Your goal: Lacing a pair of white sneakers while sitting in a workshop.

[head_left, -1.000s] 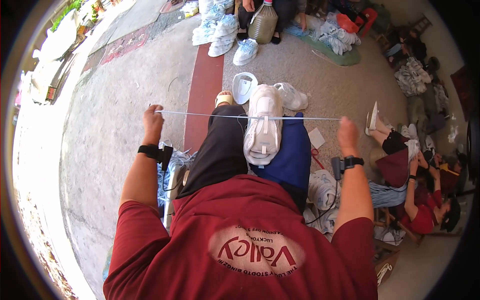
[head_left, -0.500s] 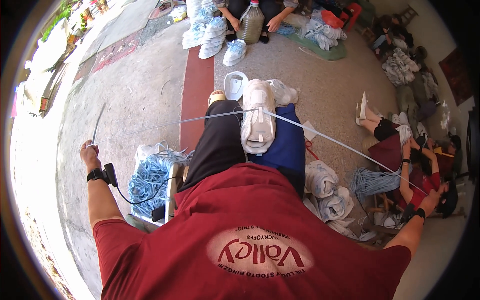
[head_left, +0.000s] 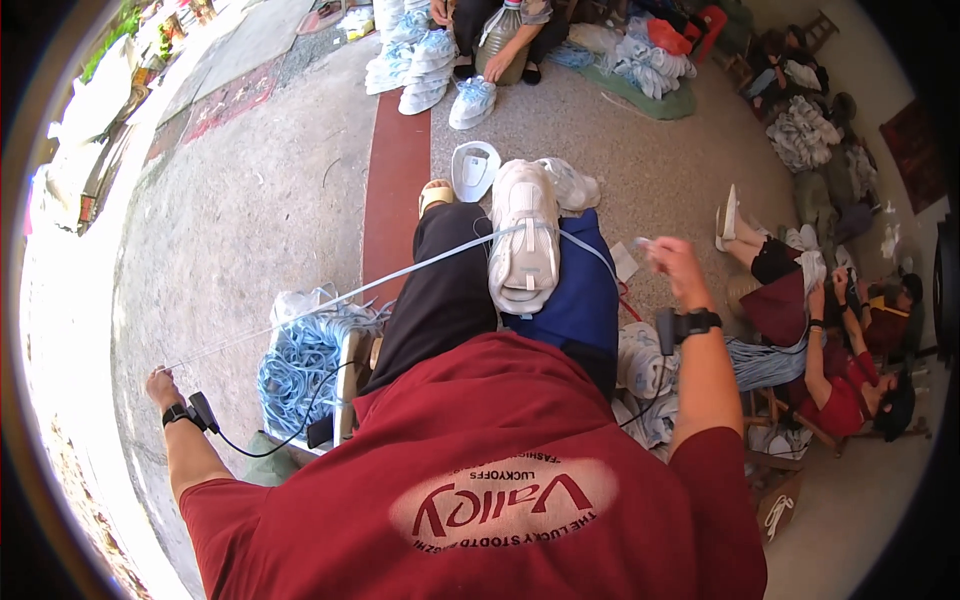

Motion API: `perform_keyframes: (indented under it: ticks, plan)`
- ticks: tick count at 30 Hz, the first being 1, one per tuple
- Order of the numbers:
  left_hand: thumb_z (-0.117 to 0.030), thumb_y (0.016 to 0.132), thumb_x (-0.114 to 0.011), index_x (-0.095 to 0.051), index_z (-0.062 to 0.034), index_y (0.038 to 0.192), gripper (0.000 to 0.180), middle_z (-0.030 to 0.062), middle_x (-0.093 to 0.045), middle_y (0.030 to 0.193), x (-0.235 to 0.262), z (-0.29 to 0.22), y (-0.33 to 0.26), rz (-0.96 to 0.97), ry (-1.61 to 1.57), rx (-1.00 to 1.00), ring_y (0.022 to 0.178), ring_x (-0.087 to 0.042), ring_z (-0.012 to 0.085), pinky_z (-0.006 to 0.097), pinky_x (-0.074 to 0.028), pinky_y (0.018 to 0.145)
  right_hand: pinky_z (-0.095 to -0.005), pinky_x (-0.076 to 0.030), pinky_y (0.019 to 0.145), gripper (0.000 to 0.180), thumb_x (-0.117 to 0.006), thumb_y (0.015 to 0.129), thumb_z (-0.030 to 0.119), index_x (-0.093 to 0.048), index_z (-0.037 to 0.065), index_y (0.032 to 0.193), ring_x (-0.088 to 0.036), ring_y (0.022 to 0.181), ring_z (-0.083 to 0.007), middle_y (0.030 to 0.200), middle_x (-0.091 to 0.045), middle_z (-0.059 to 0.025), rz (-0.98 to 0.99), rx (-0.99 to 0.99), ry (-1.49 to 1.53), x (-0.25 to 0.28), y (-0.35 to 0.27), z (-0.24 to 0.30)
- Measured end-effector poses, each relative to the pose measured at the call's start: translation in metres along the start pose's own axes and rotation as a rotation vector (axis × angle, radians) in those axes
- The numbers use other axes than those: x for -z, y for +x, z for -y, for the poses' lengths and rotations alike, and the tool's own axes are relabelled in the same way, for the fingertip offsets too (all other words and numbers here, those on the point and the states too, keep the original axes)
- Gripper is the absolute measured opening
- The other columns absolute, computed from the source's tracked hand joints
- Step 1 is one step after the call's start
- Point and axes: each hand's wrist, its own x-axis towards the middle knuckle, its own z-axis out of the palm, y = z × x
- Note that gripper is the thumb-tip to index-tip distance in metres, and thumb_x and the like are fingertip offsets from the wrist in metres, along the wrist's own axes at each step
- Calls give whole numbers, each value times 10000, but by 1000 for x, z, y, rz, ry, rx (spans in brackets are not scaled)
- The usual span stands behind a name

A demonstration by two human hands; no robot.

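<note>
no packages, labels, signs or screens can be made out.

Left hand [head_left: 160,385] stretched out wide, fisted; right hand [head_left: 675,265] raised, pinching.

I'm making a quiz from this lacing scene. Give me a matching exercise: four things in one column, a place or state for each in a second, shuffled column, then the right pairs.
Things:
1. white sneaker
2. left hand
3. right hand
4. bundle of light blue laces

Places or states:
A. heaped in a container beside the left leg
B. stretched far out to the side, pulling a lace taut
C. resting on the lap
D. raised near the sneaker, holding the other lace end

Pairs: 1-C, 2-B, 3-D, 4-A
</note>
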Motion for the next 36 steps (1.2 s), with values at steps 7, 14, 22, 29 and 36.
perform_keyframes:
  ticks: [7, 14, 22, 29, 36]
  plan:
    - [-142, 854, -534, -581, -47, 912, 121, -10, -495, 610, -97, -49, -139, 735, -44, 20, 394, -386, 60, 211, -302, 336, -319, -450, 566, 146, -578, 743, 126, -598, -15, 715, -566, 574, -189, 643, -587, -111, 463, 137, -483, -117, 55, 23]
    - [-166, 794, -628, -639, -43, 762, 128, -28, -516, 580, -194, -117, -291, 1279, 378, -340, 493, -438, 53, 219, -321, 423, -452, -450, 642, 163, -574, 744, 172, -622, 21, 703, -570, 728, -381, 768, -599, -209, -270, 133, -927, -46, 77, 20]
    - [-231, 872, -586, -639, -23, 798, 227, -25, -539, 638, -220, -171, -364, 1638, 300, -148, 533, -423, 44, 195, -345, 497, -373, -440, 545, 89, -677, 686, 92, -634, 15, 680, -553, 570, -238, 605, -582, -80, -360, 762, -791, -99, 50, 25]
    - [-190, 901, -527, -617, -26, 884, 188, 15, -630, 813, -255, -217, -483, 1864, -22, -724, 561, -527, 99, 226, -426, 525, -210, -392, 475, 92, -642, 765, 30, -604, -3, 688, -487, 489, -84, 607, -573, -33, 138, -55, 372, -139, 64, 13]
    - [-76, 801, -528, -579, -25, 904, 125, 81, -612, 1059, -283, -234, -539, 1378, 160, -1832, 754, -630, 275, 344, -507, 596, -204, -391, 572, 63, -636, 757, 14, -600, 12, 705, -472, 612, -42, 648, -562, 21, 18, 107, 443, -151, 77, 1]
